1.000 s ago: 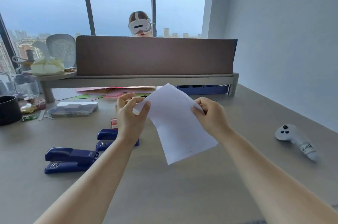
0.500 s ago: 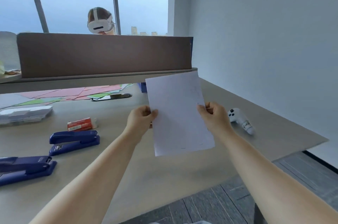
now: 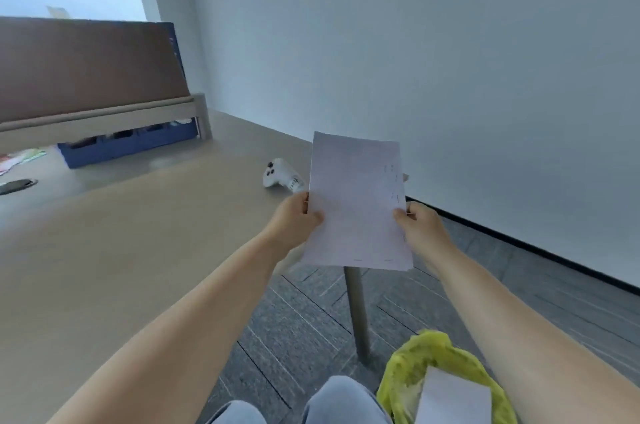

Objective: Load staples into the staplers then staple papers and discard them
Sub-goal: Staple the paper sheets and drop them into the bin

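Tabletop (image 3: 138, 250): broad, pale, carrying a white controller (image 3: 281, 175) near its far right edge. No staplers are showing in this view; half a second ago two blue ones and a red staple box were lying at the left, so the head is turning right and down, away from them.

Bin (image 3: 440, 385): floor-standing, lined with a yellow-green bag, a white sheet already lying inside. It is sitting low and right, beside the knees, and is newly in view.

Papers (image 3: 356, 202): white sheets, held upright in the air past the tabletop's right corner, above the floor and well above the bin. Judged light, thin and floppy; likely to bend or flutter if gripped at one point, so a pinch on two opposite edges is suiting them best. Faint staple-like marks are showing near the right edge; too small to confirm.

Left hand (image 3: 294, 219): closed, pinching the papers' left edge at mid-height.

Right hand (image 3: 420, 228): closed, pinching the right edge, thumb in front. Both grips are matching the earlier frame, though the papers are travelling right, off the tabletop.
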`<state>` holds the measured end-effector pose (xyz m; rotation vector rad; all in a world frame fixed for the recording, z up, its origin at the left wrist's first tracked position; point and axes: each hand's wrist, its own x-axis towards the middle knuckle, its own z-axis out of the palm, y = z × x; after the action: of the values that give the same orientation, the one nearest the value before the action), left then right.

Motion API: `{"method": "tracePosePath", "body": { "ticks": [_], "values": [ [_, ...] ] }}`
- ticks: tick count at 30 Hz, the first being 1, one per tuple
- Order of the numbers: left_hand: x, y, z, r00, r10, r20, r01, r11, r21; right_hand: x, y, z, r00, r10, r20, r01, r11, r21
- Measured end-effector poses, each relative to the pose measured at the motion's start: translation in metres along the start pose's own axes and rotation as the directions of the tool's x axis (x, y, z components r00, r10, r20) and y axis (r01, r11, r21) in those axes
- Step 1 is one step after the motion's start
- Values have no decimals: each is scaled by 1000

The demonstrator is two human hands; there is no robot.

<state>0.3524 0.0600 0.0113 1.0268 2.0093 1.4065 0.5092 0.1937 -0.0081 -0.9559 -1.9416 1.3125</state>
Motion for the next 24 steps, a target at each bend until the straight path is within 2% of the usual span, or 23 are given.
{"method": "tracePosePath", "body": {
  "ticks": [3, 7, 11, 15, 19, 21, 24],
  "values": [
    [14, 3, 70, 998, -8, 69, 4, 998, 61, -10, 51, -52, 985, 164, -59, -165, 986, -17],
    [23, -13, 155, 978, -62, 201, 27, 985, 170, -33, 113, -105, 930, 353, -103, -349, 936, 52],
    [24, -40, 220, 938, -162, 308, 102, 974, 203, -54, 169, -131, 867, 491, -78, -479, 867, 135],
    [28, -77, 264, 868, -287, 405, 198, 948, 249, -63, 227, -138, 792, 597, -124, -564, 795, 224],
    [29, -121, 291, 813, -383, 438, 239, 906, 349, -73, 278, -130, 693, 706, -143, -691, 708, 148],
    [27, -141, 301, 764, -432, 479, 240, 880, 411, -77, 303, -123, 639, 755, -146, -752, 653, 85],
    [26, -168, 311, 706, -495, 506, 227, 835, 501, -81, 334, -111, 606, 782, -144, -793, 609, -25]
  ]
}}
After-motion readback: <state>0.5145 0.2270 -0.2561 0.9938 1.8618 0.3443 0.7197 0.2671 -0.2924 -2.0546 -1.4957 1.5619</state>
